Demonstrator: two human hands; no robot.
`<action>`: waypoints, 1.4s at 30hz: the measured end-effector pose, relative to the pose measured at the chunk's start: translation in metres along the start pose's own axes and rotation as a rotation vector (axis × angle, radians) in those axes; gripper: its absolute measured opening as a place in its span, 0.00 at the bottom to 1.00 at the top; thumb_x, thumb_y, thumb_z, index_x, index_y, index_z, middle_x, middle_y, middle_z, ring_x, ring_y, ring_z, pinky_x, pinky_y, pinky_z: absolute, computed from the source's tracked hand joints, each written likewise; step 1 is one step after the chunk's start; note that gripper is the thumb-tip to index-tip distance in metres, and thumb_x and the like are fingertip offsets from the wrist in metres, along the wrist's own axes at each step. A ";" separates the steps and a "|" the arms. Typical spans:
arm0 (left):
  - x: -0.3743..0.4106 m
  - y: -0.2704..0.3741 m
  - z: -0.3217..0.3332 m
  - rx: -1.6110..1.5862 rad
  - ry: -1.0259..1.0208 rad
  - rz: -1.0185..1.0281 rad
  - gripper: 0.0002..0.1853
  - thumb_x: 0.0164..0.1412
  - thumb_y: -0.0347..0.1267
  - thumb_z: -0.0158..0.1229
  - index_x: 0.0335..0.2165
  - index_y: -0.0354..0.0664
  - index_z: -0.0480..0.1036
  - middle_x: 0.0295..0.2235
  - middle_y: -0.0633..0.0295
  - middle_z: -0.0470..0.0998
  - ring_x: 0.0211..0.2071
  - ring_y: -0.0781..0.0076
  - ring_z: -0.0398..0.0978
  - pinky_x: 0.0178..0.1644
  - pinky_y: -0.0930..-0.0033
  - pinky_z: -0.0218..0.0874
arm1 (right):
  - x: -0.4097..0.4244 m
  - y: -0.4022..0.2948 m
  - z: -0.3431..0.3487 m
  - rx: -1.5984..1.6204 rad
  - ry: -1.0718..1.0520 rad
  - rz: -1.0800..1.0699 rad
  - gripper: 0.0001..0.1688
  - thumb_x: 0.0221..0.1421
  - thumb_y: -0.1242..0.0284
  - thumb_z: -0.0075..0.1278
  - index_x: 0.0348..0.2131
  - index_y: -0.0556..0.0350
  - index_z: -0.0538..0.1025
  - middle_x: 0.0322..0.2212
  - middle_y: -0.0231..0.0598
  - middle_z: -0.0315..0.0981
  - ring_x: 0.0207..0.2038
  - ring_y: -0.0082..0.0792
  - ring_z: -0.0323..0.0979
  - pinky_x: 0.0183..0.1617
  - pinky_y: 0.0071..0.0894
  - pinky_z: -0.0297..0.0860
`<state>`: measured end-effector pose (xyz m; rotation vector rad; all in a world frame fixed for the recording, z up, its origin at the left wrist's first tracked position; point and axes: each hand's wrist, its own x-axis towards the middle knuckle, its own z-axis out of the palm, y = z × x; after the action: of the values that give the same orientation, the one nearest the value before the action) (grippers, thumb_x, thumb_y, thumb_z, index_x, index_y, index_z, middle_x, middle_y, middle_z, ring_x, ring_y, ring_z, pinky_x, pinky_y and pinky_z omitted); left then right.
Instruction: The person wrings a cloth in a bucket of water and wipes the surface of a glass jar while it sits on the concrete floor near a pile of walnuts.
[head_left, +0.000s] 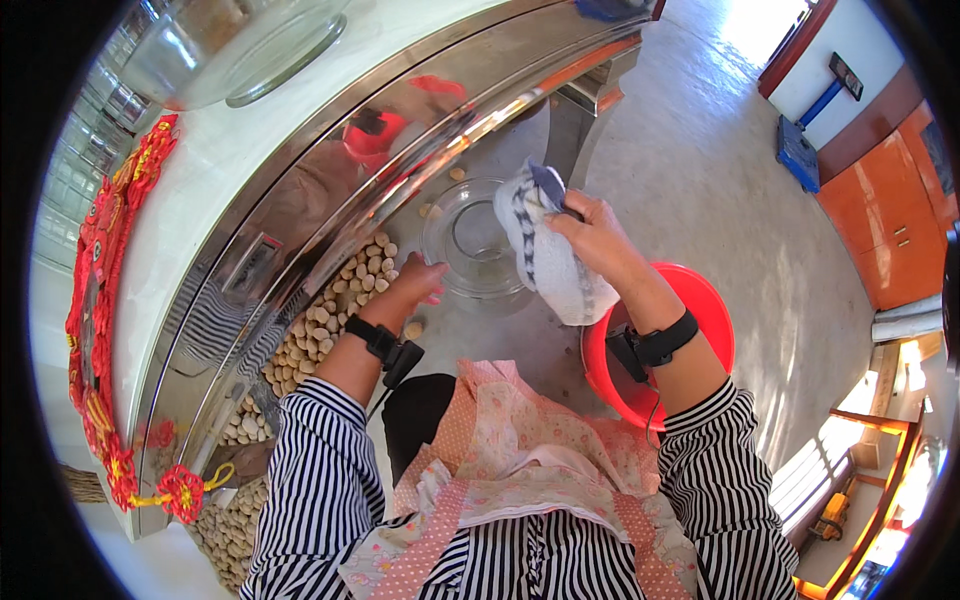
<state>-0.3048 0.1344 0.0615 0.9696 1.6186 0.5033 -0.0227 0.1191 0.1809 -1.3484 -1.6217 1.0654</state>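
Observation:
My right hand (600, 229) grips a white cloth (559, 277) with a dark pattern and a dark blue edge, which hangs down in front of it. Below the cloth, on the concrete floor, lies a clear round glass dish (450, 247), its right side partly hidden by the cloth. My left hand (420, 281) is beside the dish's left rim with fingers apart and nothing in them; whether the fingertips touch the rim cannot be told. A red plastic bucket (709, 307) stands under my right forearm, its inside largely hidden.
Piles of tan nuts (315, 330), apparently walnuts, lie along the left, with a few loose ones near the dish. A long shiny-fronted cabinet (300, 172) with a white top curves overhead left. A blue platform scale (796, 154) and orange cupboard (870, 217) stand right.

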 end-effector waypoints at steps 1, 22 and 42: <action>0.009 -0.003 0.003 0.020 0.012 -0.003 0.30 0.53 0.33 0.52 0.50 0.25 0.53 0.42 0.44 0.68 0.31 0.57 0.74 0.25 0.60 0.69 | 0.007 0.003 0.002 -0.003 0.021 -0.003 0.13 0.48 0.69 0.49 0.30 0.64 0.73 0.22 0.44 0.65 0.28 0.32 0.66 0.34 0.34 0.63; 0.151 -0.140 0.046 0.303 0.399 0.755 0.21 0.49 0.22 0.49 0.43 0.44 0.54 0.27 0.51 0.68 0.18 0.62 0.69 0.13 0.59 0.58 | 0.136 0.047 0.144 -0.677 -0.536 -0.432 0.36 0.41 0.51 0.52 0.41 0.63 0.73 0.35 0.51 0.75 0.42 0.47 0.71 0.53 0.40 0.59; 0.099 -0.073 0.036 -0.045 0.500 0.491 0.22 0.47 0.25 0.49 0.43 0.33 0.56 0.28 0.46 0.72 0.20 0.60 0.73 0.22 0.63 0.64 | 0.112 0.064 0.061 -0.704 -0.301 0.226 0.54 0.53 0.37 0.32 0.46 0.80 0.62 0.43 0.70 0.66 0.47 0.61 0.67 0.50 0.46 0.64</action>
<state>-0.2980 0.1664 -0.0621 1.2831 1.7865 1.1878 -0.0740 0.2280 0.1039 -1.9279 -2.2368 0.8811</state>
